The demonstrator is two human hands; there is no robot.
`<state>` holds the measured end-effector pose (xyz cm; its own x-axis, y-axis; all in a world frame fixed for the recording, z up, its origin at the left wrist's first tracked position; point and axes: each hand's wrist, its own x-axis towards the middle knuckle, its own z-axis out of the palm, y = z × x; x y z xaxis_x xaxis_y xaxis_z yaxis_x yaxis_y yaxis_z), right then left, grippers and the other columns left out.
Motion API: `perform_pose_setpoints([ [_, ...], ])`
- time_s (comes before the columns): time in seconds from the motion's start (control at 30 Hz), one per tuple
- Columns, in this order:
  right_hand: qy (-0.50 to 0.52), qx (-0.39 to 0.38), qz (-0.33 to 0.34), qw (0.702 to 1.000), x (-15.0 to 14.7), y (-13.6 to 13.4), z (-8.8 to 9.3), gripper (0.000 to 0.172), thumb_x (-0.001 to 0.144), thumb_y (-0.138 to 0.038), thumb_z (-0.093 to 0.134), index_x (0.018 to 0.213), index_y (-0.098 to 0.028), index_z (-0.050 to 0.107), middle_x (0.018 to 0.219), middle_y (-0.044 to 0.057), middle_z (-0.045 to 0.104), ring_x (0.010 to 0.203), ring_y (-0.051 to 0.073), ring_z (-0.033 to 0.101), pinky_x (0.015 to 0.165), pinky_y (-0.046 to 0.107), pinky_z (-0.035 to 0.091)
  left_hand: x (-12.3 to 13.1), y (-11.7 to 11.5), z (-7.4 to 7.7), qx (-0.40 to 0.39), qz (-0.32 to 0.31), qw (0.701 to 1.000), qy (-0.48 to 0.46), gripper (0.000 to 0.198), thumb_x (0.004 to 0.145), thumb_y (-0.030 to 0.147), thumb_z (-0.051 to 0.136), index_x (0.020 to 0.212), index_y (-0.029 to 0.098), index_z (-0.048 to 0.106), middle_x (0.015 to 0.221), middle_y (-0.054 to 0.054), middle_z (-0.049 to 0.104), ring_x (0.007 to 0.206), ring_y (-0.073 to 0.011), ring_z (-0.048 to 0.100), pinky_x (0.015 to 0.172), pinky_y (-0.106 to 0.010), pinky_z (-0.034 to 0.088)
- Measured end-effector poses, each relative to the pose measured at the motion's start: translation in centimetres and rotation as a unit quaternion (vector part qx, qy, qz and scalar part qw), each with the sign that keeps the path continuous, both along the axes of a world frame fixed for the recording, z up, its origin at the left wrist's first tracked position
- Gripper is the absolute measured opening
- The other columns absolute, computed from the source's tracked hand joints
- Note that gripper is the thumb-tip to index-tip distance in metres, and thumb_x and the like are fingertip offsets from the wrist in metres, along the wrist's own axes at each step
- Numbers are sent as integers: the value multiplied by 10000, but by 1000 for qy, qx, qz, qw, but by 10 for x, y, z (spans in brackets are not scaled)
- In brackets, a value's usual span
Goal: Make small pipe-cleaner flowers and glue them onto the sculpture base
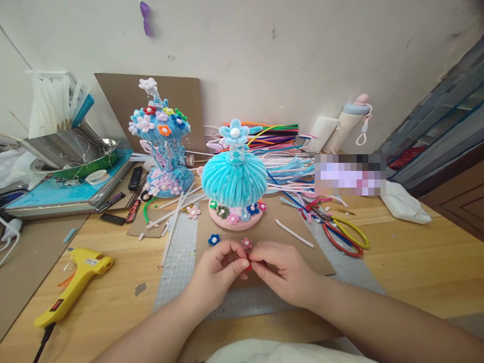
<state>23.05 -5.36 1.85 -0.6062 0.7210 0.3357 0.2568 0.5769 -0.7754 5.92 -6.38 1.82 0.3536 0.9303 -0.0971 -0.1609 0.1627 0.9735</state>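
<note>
Wooden table [117,297]: before turquoise fuzzy dome [234,179], my left hand [221,267] and right hand [285,269] pinch red fuzzy piece [249,265], apparently shaping; steadiness needed next.

Red piece [248,267], turquoise dome [234,179]

left hand [221,267], right hand [282,269] pinching small red piece [248,267]; blue flower [214,240] near left.
</note>
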Motion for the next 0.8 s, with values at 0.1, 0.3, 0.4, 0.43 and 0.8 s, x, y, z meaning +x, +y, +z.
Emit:
perform_pose_setpoints([
  [0.1,18,10,-1,1000,1,0,0,158,849,-129,440,748,-161,558,701,22,564,650,98,495,613,208,392,0,1,1,-11,9,1000,-2,202,712,296,639,691,129,527,664,17,538,553,-88,549,568,-221,440],
  [0.3,43,31,20,998,1,2,0,156,843,-111,449,750,-169,561,694,15,586,639,85,509,603,186,397,0,3,-7,-13,-22,999,-28,224,704,317,649,668,126,537,611,12,541,513,-78,504,536,-212,405],
  [0.4,44,40,32,998,1,2,-2,177,852,-120,433,755,-174,572,685,17,590,637,90,518,600,190,403,1,3,-11,-15,-30,999,-40,242,694,333,657,664,129,532,594,12,533,507,-78,485,531,-213,394],
  [0.43,44,42,31,998,1,2,-3,181,854,-125,430,754,-175,572,677,18,588,633,92,517,596,192,404,2,3,-11,-14,-31,999,-42,247,693,337,657,662,129,529,582,13,527,506,-78,479,531,-212,388],
  [0.8,44,27,17,999,1,3,-3,155,852,-139,436,770,-175,563,656,8,574,598,88,507,573,198,403,1,3,-9,-30,-32,996,-81,223,712,323,644,679,130,539,613,13,536,523,-73,488,538,-202,391],
])
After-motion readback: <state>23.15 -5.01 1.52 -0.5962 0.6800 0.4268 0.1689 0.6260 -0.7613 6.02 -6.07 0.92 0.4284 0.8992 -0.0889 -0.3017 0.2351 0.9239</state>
